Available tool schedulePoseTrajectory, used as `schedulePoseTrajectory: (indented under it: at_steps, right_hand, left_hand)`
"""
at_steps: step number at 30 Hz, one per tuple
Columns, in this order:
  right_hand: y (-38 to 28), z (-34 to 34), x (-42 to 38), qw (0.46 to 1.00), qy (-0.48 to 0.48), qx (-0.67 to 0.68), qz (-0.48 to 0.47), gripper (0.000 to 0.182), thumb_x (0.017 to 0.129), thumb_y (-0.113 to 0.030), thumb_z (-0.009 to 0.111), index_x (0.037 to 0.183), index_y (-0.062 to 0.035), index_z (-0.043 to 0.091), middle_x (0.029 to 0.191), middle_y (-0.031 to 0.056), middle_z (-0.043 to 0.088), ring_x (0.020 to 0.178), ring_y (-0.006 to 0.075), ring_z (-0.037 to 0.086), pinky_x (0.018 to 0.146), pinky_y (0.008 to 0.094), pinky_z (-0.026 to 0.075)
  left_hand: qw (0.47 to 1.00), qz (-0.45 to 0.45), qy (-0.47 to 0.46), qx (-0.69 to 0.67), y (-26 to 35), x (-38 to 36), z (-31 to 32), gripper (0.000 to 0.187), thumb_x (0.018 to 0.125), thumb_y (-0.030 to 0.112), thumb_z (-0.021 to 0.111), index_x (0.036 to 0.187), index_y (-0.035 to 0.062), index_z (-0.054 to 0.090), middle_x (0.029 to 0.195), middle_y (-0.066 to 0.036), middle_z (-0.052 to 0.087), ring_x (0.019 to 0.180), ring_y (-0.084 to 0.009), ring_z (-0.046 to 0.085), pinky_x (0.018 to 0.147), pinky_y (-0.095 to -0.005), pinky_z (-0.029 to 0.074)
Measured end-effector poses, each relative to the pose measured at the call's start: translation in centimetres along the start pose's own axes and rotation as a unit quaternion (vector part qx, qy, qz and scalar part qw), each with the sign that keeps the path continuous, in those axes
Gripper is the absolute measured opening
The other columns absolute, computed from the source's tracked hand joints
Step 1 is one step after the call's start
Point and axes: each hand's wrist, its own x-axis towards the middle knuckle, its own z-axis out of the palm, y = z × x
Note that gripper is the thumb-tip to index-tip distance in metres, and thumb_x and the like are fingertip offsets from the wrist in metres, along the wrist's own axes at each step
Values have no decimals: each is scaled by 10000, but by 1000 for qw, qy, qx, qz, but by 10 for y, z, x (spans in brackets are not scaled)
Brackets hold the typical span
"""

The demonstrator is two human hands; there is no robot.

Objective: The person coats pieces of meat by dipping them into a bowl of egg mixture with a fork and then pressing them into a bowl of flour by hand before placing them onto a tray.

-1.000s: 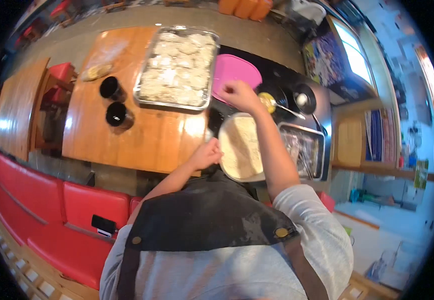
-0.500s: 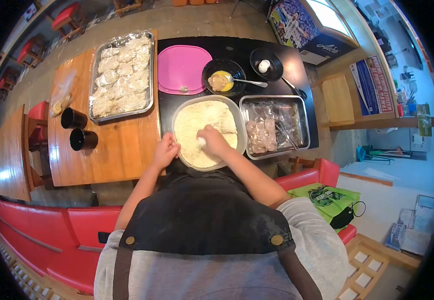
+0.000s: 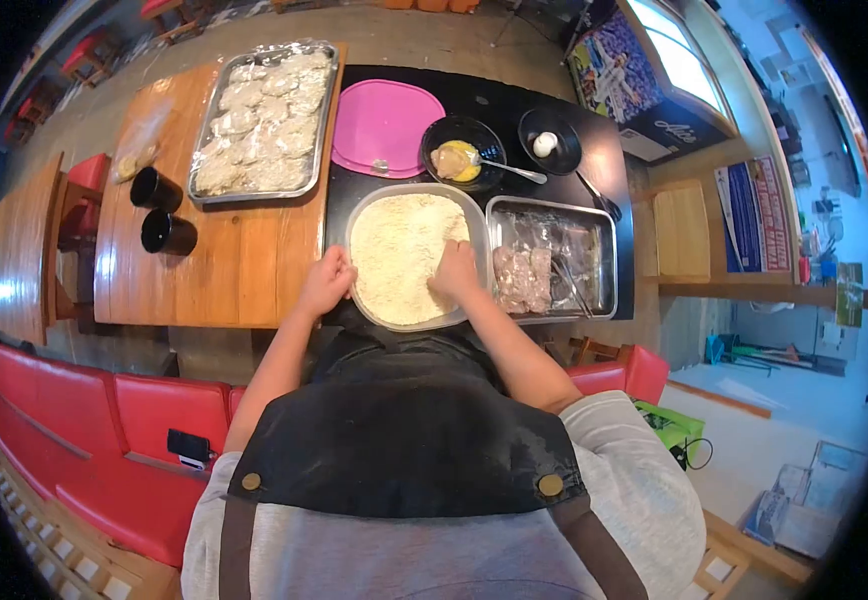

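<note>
The left hand (image 3: 328, 282) grips the rim of the big clear tub of pale crumbs (image 3: 409, 318), fingers curled around its edge. The right hand (image 3: 456, 272) lies flat in the crumbs, fingers spread wide. The tub sits on the black desk (image 3: 509, 100), just beside the shiny metal tray of raw meat (image 3: 597, 218).

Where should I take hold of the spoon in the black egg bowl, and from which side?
Take the spoon by the free end of its handle, coming from the right of the black egg bowl. Its head lies in the egg mix, while the slim handle slopes out over the right rim and ends clear above the dark table. Pinch across that end; the steel tray lies just in front.
</note>
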Motion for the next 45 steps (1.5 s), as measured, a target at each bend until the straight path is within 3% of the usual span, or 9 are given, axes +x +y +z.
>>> schedulePoseTrajectory:
  at_steps: [2,8,10,16,18,24,31,42,45]
  right_hand:
    - [-11,12,-4,992,-63,11,110,660,592,-112,698,1125,83,362,1116,273,416,1062,404,437,918,420,384]
    - [-54,-14,-10,995,-59,77,-5,555,611,-107,682,1058,106,430,1058,287,446,1041,397,462,899,380,402]
    - [-68,-29,-11,986,-22,125,-109,668,588,-151,739,1117,97,415,1046,281,463,1035,404,468,900,383,403]
    - [-25,-23,-12,978,-196,-21,74,1118,426,-344,860,1281,69,270,1243,272,336,1147,402,392,929,403,383]
    - [-20,-4,-18,993,-61,-75,74,982,451,-328,841,1239,33,381,1210,252,433,1104,355,466,885,378,414]
    - [-4,-8,-8,959,-95,259,62,489,588,-223,770,990,-10,590,871,125,632,823,252,599,749,342,466]
    - [-52,-25,14,961,-63,254,-85,191,666,-92,723,819,-18,635,714,83,642,547,148,587,553,292,478]
    - [-72,0,24,977,-135,133,-100,80,599,-81,709,620,-51,638,594,101,613,559,206,605,561,306,472]
    - [-69,32,7,983,9,122,-138,52,611,-19,601,561,-22,584,613,165,582,595,290,596,571,359,477]
  left_hand:
    - [999,-13,-28,-39,8,-2,-1,132,826,108,532,828,39,420,585,-20,502,469,-82,492,439,-224,400]
    - [995,-25,-39,-88,-5,3,-2,139,830,117,537,833,42,420,593,-16,501,472,-80,491,438,-219,405]
    - [995,-24,-42,-87,-5,3,-2,140,829,116,539,833,42,419,593,-16,501,473,-78,490,437,-219,403]
    - [994,-24,-63,-83,-6,4,-5,146,830,125,540,875,45,426,617,-11,508,487,-72,488,443,-216,407]
    - [995,-21,-69,-69,-4,5,-5,158,835,135,536,918,45,437,638,-3,509,501,-67,488,452,-211,415]
    - [997,-26,-56,-50,-1,3,-5,141,829,124,531,896,44,436,630,-6,513,490,-70,490,440,-212,412]
    - [995,-21,-54,-82,-3,3,-5,163,822,126,555,853,38,422,601,-18,506,481,-77,492,450,-229,401]
    - [999,-14,-44,-27,7,0,-7,167,824,127,555,840,38,415,593,-19,507,485,-81,497,456,-238,407]
    - [998,4,-37,-56,0,3,-4,168,823,129,555,841,39,414,583,-23,504,477,-85,498,450,-240,405]
